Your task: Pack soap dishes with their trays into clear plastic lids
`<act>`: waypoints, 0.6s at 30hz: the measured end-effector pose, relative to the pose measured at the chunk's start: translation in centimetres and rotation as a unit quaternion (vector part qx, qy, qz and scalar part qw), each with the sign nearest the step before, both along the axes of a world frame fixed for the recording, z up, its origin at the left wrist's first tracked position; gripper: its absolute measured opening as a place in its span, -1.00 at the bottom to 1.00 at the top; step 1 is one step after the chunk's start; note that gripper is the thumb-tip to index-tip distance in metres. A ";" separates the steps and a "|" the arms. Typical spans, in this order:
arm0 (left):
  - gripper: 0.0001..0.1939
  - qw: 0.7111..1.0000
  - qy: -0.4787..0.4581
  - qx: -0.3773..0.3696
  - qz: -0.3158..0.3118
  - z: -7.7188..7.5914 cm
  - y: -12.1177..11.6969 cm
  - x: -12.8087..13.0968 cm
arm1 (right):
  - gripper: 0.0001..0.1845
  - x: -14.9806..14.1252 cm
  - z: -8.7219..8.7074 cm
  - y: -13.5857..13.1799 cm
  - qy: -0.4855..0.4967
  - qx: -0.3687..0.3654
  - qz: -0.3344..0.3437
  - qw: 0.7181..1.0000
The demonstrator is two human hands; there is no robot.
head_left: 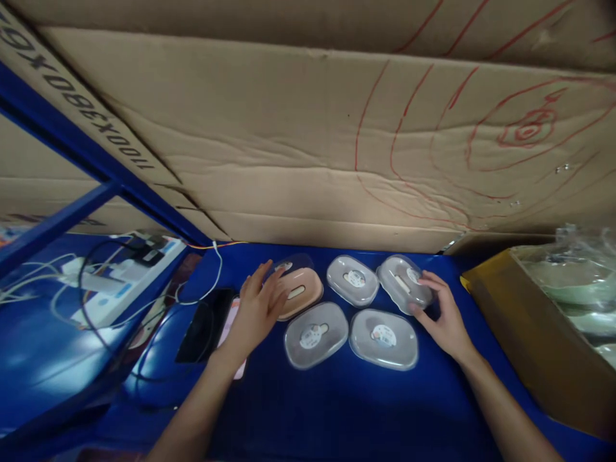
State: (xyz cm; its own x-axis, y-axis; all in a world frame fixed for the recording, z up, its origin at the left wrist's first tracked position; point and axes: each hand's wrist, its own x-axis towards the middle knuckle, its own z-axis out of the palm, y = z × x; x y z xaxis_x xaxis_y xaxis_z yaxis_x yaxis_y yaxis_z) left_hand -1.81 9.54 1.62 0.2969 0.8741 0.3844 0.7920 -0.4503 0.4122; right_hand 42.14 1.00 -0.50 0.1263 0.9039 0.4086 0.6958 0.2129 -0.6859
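Note:
Several oval plastic containers lie on the blue tabletop. My left hand (257,301) is at the left end of a peach container (305,289), its fingers spread, with some fingertips over the container's edge. Behind that sits a clear lid (298,260), partly hidden. My right hand (445,314) grips the right end of a clear-lidded container (397,269), thumb in front and fingers behind. Between my hands are three clear oval lids with round white stickers: a back lid (351,279), a front left lid (315,337) and a front right lid (385,337).
A cardboard box (510,333) with plastic-wrapped pale green items stands right. Left lie a black phone (205,327), a pink phone-like item (239,371), cables and a white power strip (115,295). A cardboard wall (289,141) with red drawn lines rises behind.

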 end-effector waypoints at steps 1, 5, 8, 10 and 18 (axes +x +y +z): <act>-0.54 1.000 0.009 0.015 -0.004 0.3 -0.4 0.2 | -0.47 0.1 -0.1 0.0 0.000 -0.002 0.003 1.000; -0.65 0.996 0.034 0.045 -0.067 1.6 -2.4 1.1 | -0.50 0.8 -1.1 0.3 0.031 -0.004 -0.011 0.999; -0.48 0.988 0.076 0.024 -0.135 1.9 -4.1 1.9 | -0.50 1.2 -1.7 0.2 -0.002 0.011 -0.063 0.998; -0.22 0.979 0.112 0.001 -0.170 1.7 -5.2 2.4 | -0.53 0.9 -1.4 0.1 -0.055 0.031 -0.097 0.993; -0.18 0.976 0.089 -0.054 -0.190 1.9 -6.7 4.1 | -0.44 -7.7 4.8 4.0 -0.239 -0.054 0.155 0.957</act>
State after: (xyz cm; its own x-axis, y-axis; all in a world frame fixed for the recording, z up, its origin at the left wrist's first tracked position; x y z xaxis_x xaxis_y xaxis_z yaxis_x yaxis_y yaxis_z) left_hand 2.31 2.82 3.48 0.6610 0.7207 0.2090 0.6397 -0.6868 0.3451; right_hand 34.42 5.00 4.34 -0.3326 0.9080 0.2547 0.8503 0.4056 -0.3353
